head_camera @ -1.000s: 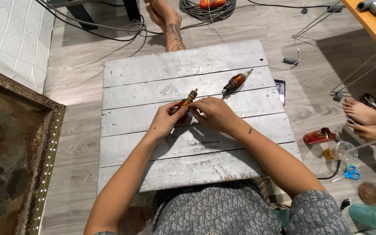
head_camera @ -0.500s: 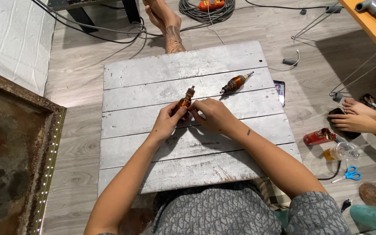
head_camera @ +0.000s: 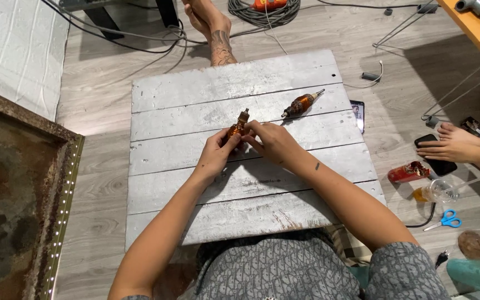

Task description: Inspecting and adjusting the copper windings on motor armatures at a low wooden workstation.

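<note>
Underneath, grey plank board (head_camera: 206,89) lies on wood floor (head_camera: 101,128).

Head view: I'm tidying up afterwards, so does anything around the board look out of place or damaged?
Mostly clutter. A phone overhangs the edge of the grey plank board, partly tucked under it. Blue scissors, a red packet and a clear cup lie loose on the floor. Cables trail across the floor. Nothing looks spilled.

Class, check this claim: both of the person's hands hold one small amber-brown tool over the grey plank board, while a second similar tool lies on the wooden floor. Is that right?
Not quite. In the head view the second tool lies on the plank board, not the floor. The left hand and right hand do hold the first tool over the board.
</note>
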